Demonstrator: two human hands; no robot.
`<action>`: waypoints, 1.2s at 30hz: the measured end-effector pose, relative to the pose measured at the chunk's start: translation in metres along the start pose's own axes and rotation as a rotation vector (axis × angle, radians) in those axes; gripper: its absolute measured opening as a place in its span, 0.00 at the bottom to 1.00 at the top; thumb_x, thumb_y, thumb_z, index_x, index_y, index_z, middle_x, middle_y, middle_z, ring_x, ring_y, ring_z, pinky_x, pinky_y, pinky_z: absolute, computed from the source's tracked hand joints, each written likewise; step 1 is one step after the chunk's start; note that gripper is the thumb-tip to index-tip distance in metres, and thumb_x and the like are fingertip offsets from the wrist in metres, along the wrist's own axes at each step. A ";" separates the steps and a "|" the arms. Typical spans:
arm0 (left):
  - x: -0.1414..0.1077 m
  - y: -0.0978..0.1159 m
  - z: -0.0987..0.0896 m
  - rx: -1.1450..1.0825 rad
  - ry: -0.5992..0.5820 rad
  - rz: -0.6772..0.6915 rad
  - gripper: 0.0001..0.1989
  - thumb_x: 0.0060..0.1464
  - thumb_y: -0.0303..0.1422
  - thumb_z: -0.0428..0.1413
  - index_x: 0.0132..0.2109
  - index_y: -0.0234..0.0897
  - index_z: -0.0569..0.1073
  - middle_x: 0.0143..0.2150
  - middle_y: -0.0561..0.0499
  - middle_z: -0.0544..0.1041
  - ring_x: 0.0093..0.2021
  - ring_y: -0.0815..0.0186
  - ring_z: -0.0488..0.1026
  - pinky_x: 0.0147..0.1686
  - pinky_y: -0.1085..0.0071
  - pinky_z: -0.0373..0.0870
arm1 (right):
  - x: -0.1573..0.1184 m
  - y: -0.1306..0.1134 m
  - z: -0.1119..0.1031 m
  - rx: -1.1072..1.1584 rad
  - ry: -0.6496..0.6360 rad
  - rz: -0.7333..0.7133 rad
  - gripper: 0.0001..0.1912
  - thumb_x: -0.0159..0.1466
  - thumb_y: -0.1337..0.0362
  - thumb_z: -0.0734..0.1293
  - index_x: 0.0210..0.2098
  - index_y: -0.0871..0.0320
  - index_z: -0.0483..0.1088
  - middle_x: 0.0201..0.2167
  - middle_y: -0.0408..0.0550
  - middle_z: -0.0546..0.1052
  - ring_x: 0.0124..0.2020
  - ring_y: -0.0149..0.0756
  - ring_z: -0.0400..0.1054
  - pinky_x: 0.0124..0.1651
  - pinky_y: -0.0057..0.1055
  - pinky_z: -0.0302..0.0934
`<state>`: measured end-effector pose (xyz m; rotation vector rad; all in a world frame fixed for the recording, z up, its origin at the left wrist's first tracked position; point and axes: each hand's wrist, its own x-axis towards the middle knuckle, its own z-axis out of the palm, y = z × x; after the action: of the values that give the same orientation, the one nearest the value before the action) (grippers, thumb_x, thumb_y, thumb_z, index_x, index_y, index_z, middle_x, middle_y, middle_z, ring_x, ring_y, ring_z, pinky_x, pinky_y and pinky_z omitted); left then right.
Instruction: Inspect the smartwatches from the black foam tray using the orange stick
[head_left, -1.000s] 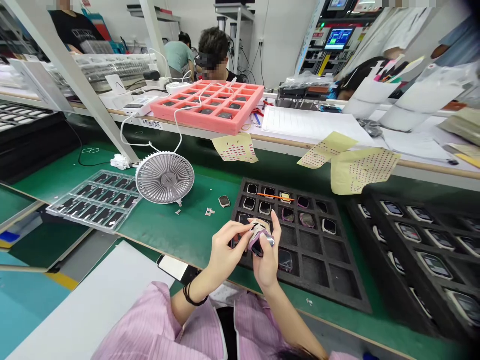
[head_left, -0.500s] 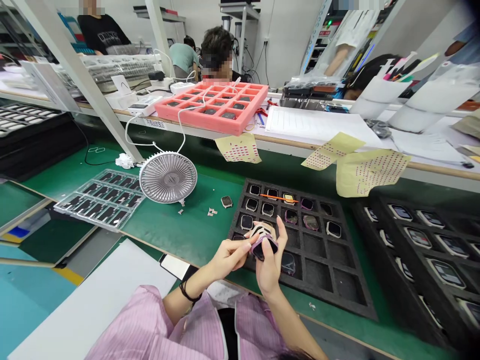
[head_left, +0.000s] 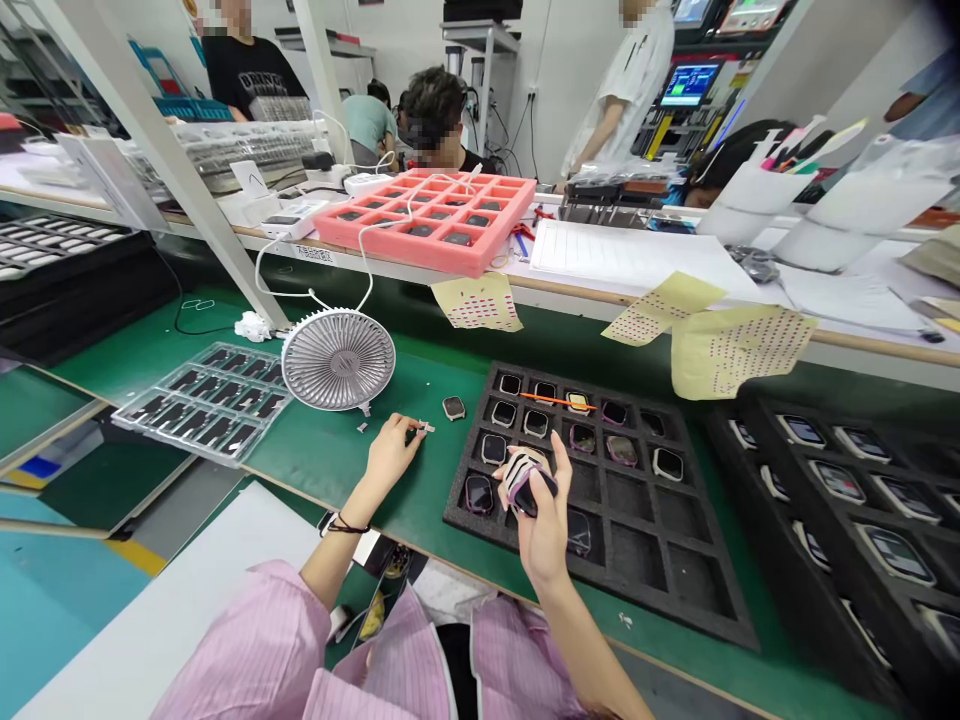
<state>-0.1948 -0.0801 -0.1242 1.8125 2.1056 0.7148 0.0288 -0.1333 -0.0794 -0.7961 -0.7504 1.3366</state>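
Observation:
My right hand [head_left: 544, 530] holds a smartwatch [head_left: 536, 492] with a purple frame and dark screen above the black foam tray [head_left: 634, 545]. Pale and dark layers show behind the watch, but I cannot make out what they are. My left hand [head_left: 391, 455] reaches down to the green mat, thumb and forefinger closed together at a few small silvery pieces [head_left: 426, 429]. Just right of these lies a single smartwatch [head_left: 454, 407]. Several watches sit in the tray's pockets, with an orange stick [head_left: 559, 400] lying across the upper ones.
Left of my hands stands a round grey fan [head_left: 339, 360], beside a clear plastic tray [head_left: 202, 405] of dark parts. Stacked black trays [head_left: 825, 560] with watches are at the right. A shelf [head_left: 390, 268] carries a pink foam tray [head_left: 480, 258] and papers. Other people are beyond it.
My left hand has moved away from the watch, leftward and forward to the small pieces on the mat. My right hand keeps the watch in about the same place.

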 end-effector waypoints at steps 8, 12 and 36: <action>-0.003 -0.001 -0.005 -0.065 -0.056 0.013 0.03 0.53 0.27 0.56 0.31 0.36 0.70 0.35 0.47 0.73 0.39 0.59 0.73 0.43 0.63 0.69 | 0.003 -0.004 0.003 0.098 -0.047 0.043 0.30 0.64 0.56 0.65 0.63 0.45 0.52 0.43 0.49 0.74 0.33 0.39 0.72 0.24 0.29 0.59; -0.016 0.016 -0.014 -0.169 -0.091 0.028 0.03 0.55 0.28 0.54 0.34 0.37 0.72 0.32 0.50 0.77 0.33 0.63 0.75 0.36 0.68 0.70 | 0.003 -0.004 0.004 0.098 -0.050 0.031 0.30 0.64 0.56 0.65 0.63 0.45 0.52 0.43 0.49 0.74 0.32 0.38 0.72 0.23 0.28 0.57; -0.062 0.134 -0.032 -0.861 -0.018 0.306 0.09 0.56 0.34 0.59 0.39 0.36 0.82 0.34 0.46 0.79 0.33 0.67 0.74 0.31 0.73 0.72 | -0.002 0.003 0.003 -0.032 -0.027 -0.038 0.34 0.63 0.57 0.66 0.65 0.47 0.51 0.48 0.47 0.74 0.50 0.40 0.69 0.57 0.46 0.60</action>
<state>-0.0869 -0.1343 -0.0332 1.5907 1.1802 1.3935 0.0247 -0.1348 -0.0807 -0.7871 -0.8060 1.3063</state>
